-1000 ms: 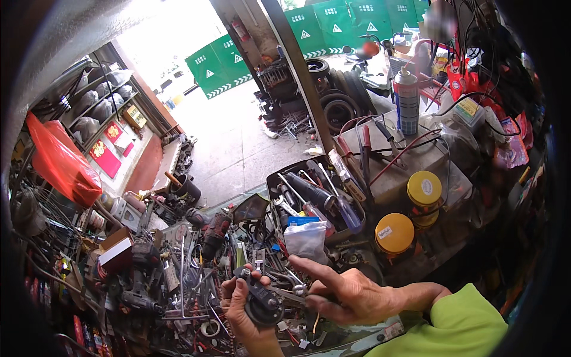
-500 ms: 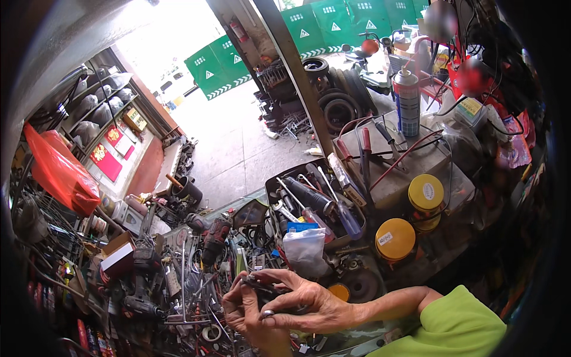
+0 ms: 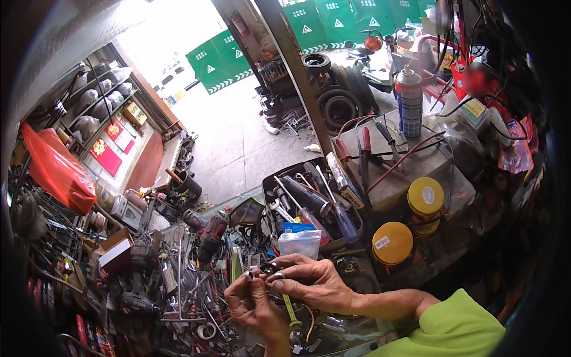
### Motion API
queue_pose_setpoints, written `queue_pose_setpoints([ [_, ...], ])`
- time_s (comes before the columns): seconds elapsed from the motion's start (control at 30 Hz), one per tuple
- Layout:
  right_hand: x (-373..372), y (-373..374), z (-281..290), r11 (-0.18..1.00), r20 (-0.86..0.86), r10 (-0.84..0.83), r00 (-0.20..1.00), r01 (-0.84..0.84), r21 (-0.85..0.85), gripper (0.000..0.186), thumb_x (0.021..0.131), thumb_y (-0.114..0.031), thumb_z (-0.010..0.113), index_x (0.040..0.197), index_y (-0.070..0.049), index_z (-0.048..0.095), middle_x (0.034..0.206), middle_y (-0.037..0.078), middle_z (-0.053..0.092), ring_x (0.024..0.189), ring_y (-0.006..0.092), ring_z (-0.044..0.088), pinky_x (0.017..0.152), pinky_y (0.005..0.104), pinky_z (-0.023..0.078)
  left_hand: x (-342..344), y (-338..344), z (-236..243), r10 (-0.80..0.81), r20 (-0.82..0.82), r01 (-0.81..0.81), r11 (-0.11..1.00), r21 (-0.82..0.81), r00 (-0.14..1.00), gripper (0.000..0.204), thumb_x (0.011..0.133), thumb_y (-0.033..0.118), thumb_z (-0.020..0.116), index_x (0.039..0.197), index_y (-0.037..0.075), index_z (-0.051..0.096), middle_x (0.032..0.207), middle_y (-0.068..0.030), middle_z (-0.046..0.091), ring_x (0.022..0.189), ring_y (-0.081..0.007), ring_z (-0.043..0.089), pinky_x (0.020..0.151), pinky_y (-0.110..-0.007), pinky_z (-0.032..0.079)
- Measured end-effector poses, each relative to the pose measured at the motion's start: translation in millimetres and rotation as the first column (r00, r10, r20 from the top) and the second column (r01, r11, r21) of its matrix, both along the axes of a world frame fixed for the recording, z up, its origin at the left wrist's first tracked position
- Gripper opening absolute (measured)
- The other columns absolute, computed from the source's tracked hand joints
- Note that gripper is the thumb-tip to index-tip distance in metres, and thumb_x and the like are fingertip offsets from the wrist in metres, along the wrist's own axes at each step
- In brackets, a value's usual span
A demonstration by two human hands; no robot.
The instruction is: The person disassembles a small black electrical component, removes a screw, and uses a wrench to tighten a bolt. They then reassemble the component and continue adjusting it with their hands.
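My left hand [image 3: 256, 303] is closed around a small metal piece [image 3: 250, 276], held up near its fingertips over the cluttered bench. Just right of it, my right hand [image 3: 312, 285] pinches a rounded shiny part [image 3: 278, 276] between thumb and fingers. A dark part [image 3: 269, 268] sits between the two hands, largely hidden by the fingers, so I cannot tell how the pieces join. Below my right hand lies a yellow-handled tool [image 3: 290, 312] among loose metal bits.
Cordless drills [image 3: 211, 238] and tools crowd the bench at left. Ahead stands a tray of screwdrivers [image 3: 345, 223]; to the right are yellow-lidded tubs [image 3: 392, 243], a spray can [image 3: 409, 104] and cables. Tyres [image 3: 339, 110] are stacked beyond a post [image 3: 300, 77].
My right hand has closed from an extended finger into a pinch on the part. The dark round assembly has turned and become mostly covered. Both hands have shifted slightly.
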State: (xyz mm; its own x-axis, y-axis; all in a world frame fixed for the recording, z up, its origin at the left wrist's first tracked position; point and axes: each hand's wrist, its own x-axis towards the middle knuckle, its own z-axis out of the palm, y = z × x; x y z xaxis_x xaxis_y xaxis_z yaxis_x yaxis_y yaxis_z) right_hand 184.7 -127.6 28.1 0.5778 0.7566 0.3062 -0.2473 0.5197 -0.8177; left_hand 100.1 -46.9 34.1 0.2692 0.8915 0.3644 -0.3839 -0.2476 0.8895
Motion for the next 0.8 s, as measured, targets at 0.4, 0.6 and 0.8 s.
queue_pose_setpoints([
  [0.4, 3, -7, 1, 0.999, -0.218, -0.002, 0.976, 0.014, 0.052, 0.022, 0.081, -0.007, 0.079, 0.101, -0.001, 0.074, 0.116, 0.014, 0.066, 0.109, 0.017, 0.061, 0.091, 0.0273, 0.05, -18, -15, 0, -0.028, -0.127, 0.07, 0.94, 0.335, 0.991, 0.019, 0.096, 0.013, 0.06, 0.112, 0.001, 0.059, 0.088, -0.0039, 0.058, 0.073, -0.0073, 0.054, 0.063, -0.018, 0.046],
  [0.6, 7, -7, -5, 1.0, -0.131, -0.008, 0.991, 0.011, 0.023, 0.018, 0.079, -0.006, 0.081, 0.096, -0.002, 0.075, 0.104, 0.014, 0.071, 0.107, 0.0191, 0.062, 0.087, 0.0291, 0.052, -20, -6, 5, -0.118, -0.01, 0.118, 0.983, 0.138, 0.993, 0.025, 0.1, 0.024, 0.055, 0.112, 0.001, 0.058, 0.081, -0.0042, 0.058, 0.066, -0.0083, 0.051, 0.055, -0.02, 0.037],
  [0.8, 7, -13, 2, 0.988, 0.142, -0.154, 0.978, 0.149, 0.048, 0.017, 0.077, -0.005, 0.081, 0.093, -0.002, 0.075, 0.104, 0.012, 0.071, 0.098, 0.0189, 0.064, 0.083, 0.0301, 0.053, -21, -4, -6, -0.169, -0.114, 0.185, 0.97, 0.156, 0.979, 0.041, 0.085, 0.032, 0.077, 0.106, -0.001, 0.062, 0.08, -0.0027, 0.058, 0.066, -0.0058, 0.046, 0.06, -0.02, 0.036],
])
